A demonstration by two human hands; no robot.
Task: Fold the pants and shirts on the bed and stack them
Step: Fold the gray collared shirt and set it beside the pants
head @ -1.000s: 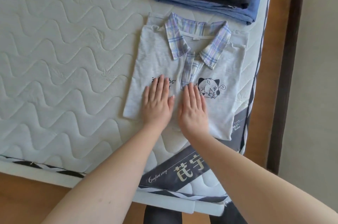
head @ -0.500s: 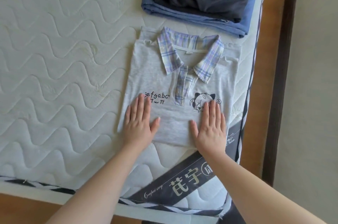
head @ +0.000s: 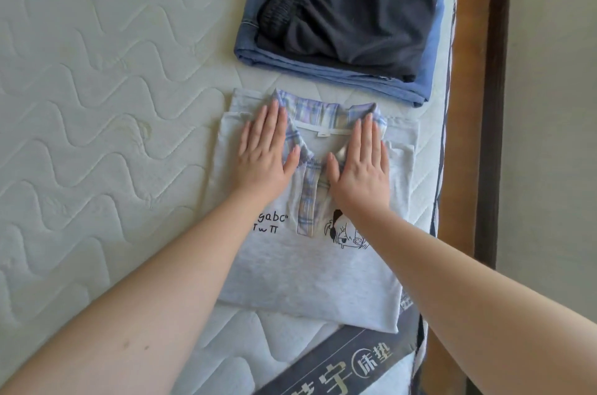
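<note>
My left hand [head: 263, 155] and right hand [head: 360, 165] — both spread flat — have slid from the shirt [head: 310, 265] hem up to its collar [head: 326, 117]; smoothing's nearly done — stacking next.

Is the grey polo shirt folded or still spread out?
Folded. The grey polo shirt lies as a compact rectangle, sleeves tucked away; both hands press flat beside its plaid collar.

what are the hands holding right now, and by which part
Nothing is held. The left hand and right hand lie flat with straight fingers on the folded grey polo shirt with plaid collar, pressing its upper part either side of the collar.
</note>
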